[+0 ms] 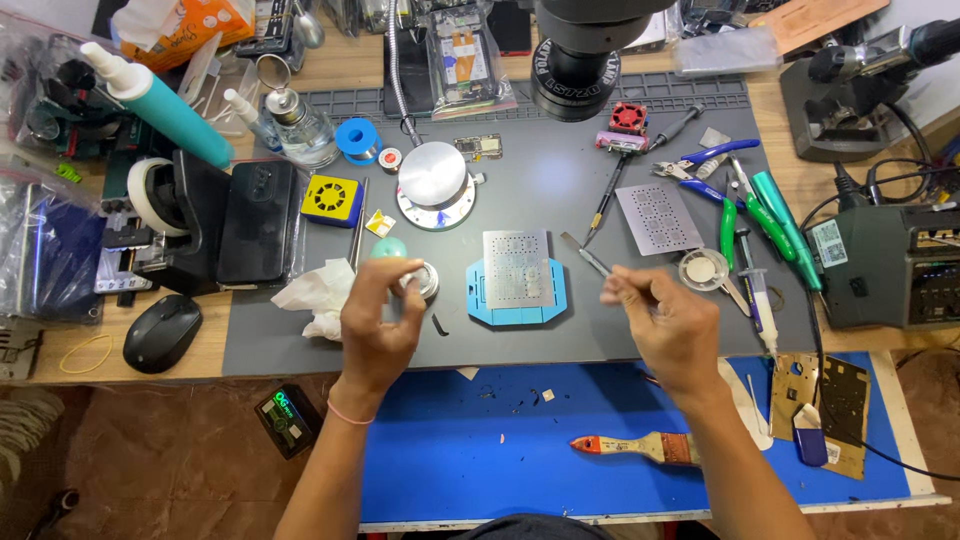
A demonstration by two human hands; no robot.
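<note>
My left hand [377, 322] hovers over the grey work mat [560, 190], fingers curled around a small round metal jar [424, 281] with a pale green lid [388, 248] just above it. My right hand [662, 322] is pinched on a thin metal spatula tool [584, 254] whose tip points up-left. Between the hands lies a blue holder [515, 300] with a perforated metal stencil [516, 266] on it. A crumpled white tissue [318, 293] lies left of my left hand.
A second stencil [658, 217], a round silver plate [434, 180], a microscope head [575, 55], blue-handled pliers [705, 157], green tools and a syringe [757, 290] crowd the mat. A black phone [257, 222], a mouse [161, 332], a paintbrush [640, 446] and a soldering station [895, 265] surround it.
</note>
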